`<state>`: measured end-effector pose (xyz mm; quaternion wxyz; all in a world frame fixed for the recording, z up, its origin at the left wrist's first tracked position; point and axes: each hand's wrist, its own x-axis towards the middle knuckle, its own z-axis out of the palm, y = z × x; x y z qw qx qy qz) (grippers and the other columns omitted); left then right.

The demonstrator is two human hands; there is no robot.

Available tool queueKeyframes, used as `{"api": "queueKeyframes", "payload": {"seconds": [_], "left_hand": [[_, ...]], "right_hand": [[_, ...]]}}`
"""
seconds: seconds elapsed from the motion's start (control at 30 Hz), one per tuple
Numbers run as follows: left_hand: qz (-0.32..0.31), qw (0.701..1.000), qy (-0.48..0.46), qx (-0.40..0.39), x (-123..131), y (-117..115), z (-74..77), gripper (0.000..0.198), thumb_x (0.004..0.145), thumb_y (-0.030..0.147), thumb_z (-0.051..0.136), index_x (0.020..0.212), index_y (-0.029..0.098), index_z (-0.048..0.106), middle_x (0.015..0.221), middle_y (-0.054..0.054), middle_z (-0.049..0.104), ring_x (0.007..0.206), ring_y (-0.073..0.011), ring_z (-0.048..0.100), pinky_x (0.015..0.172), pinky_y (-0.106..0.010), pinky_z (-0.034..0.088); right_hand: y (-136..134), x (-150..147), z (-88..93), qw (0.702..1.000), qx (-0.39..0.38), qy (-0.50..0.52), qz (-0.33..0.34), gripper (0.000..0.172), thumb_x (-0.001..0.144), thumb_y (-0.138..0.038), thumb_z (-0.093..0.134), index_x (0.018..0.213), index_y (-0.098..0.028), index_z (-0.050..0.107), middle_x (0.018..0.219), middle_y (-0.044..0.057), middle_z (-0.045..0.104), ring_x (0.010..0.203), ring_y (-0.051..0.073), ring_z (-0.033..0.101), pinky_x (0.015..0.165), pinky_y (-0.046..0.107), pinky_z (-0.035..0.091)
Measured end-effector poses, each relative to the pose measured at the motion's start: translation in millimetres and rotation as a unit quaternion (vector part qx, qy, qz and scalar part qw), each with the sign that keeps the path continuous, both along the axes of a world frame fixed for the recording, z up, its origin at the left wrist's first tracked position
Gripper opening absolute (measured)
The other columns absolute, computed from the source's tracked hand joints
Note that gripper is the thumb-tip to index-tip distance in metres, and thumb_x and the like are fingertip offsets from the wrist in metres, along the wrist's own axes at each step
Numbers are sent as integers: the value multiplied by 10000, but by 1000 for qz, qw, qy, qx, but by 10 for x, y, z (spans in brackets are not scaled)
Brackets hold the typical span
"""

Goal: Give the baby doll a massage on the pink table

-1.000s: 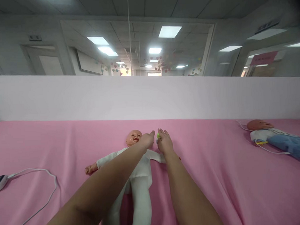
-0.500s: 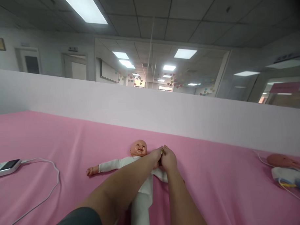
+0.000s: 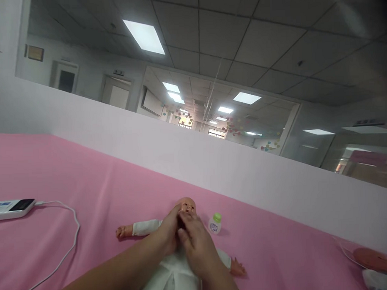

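A pink-covered table [image 3: 86,165] fills the lower frame. At bottom centre a baby doll [image 3: 171,275] in white lies face up. The left hand [image 3: 167,234] and right hand [image 3: 197,248] meet at its chin; whether they grip anything, I cannot tell. A white device [image 3: 11,208] lies far left, and a green-capped bottle [image 3: 215,223] stands just right of the doll's head.
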<state>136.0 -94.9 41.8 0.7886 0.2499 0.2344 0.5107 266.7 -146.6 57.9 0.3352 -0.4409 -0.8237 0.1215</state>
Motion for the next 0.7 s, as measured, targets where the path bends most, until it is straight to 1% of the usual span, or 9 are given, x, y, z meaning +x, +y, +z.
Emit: {"api": "queueKeyframes", "payload": {"seconds": [0.03,0.1,0.2,0.3,0.4,0.43,0.5,0.57,0.7], "left_hand": [[-6,1000,-10,-17,-105,-44,-34,536,926,621,626,1116,125,698,1094,-169,763,1068,-302,738,939,-360,579],[7,998,-30,-49,-242,-104,-62,592,916,641,628,1150,100,680,1037,-186,771,1030,-329,751,913,-401,596],[34,994,-71,-71,-280,-163,-20,582,947,597,603,1223,87,641,1020,-193,774,1013,-320,758,897,-413,608],[26,992,-104,-68,-212,-226,44,602,963,607,566,1246,80,635,1006,-187,772,1023,-321,755,929,-429,603],[-16,994,-106,-32,-197,-259,78,619,993,600,516,1286,66,625,1051,-197,761,1051,-332,747,968,-447,590],[-21,995,-98,-21,-220,-251,83,619,1005,591,497,1307,63,616,1071,-201,757,1050,-328,747,964,-443,593],[3,997,-73,-12,-298,-203,87,636,1020,582,468,1340,47,593,1085,-211,749,1015,-312,754,922,-417,612],[45,997,-51,-22,-392,-131,88,674,1025,576,458,1364,3,563,1101,-236,737,994,-296,757,880,-380,626],[96,993,-54,-49,-527,-23,90,709,1031,551,462,1410,-47,505,1222,-291,693,1083,-289,740,888,-343,623]], "right_hand": [[-104,-100,-22,1000,4,-24,16,584,1057,-472,450,1601,-261,415,1672,33,379,1590,294,265,1302,578,221],[-237,-249,-80,996,-11,-62,55,656,1058,-481,459,1645,-237,298,1710,47,277,1606,293,202,1309,561,203],[-260,-346,-137,991,-18,-102,82,797,1033,-548,502,1665,-175,193,1726,91,193,1610,308,168,1313,545,194],[-162,-321,-136,989,2,-134,59,824,1017,-594,508,1658,-159,228,1725,102,193,1613,326,146,1318,560,148],[-65,-229,-130,987,6,-158,12,812,1021,-608,485,1651,-147,258,1723,107,196,1614,329,136,1319,565,126],[-47,-195,-133,987,3,-163,-3,812,1022,-614,477,1651,-151,256,1724,105,191,1615,329,131,1318,570,125],[-36,-142,-144,985,-11,-170,-19,807,1025,-627,457,1654,-166,249,1727,96,180,1615,327,132,1313,584,133],[-60,-116,-148,984,-31,-177,-13,803,1029,-633,440,1656,-171,242,1727,91,175,1614,325,145,1309,591,142],[-174,-153,-112,980,-49,-186,46,786,1041,-631,408,1659,-177,234,1723,83,203,1613,303,169,1316,574,103]]}}
